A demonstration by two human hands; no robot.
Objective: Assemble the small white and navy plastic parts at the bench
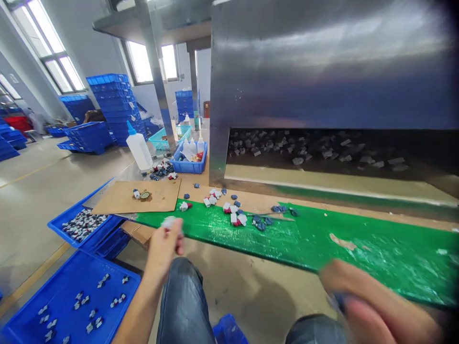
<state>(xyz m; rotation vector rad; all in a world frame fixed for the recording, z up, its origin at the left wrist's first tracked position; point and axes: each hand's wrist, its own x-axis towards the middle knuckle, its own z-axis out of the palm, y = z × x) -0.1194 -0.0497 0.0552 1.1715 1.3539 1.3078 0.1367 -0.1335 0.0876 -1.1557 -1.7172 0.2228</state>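
Observation:
My left hand is closed, its thumb and fingers pinching a small white and red plastic part over the green bench covering's front edge. Blurred by motion, my right hand is curled in front of the bench at the right. Something small and dark blue shows between its fingers, too smeared to make out fully. Between the hands, loose white and red parts and dark blue parts lie on the green covering, near a thin rod.
A cardboard sheet bears a bottle cap and a part. Behind it stand a white squeeze bottle and a blue basket of bottles. Blue trays with assembled parts sit lower left. A metal hood covers more parts.

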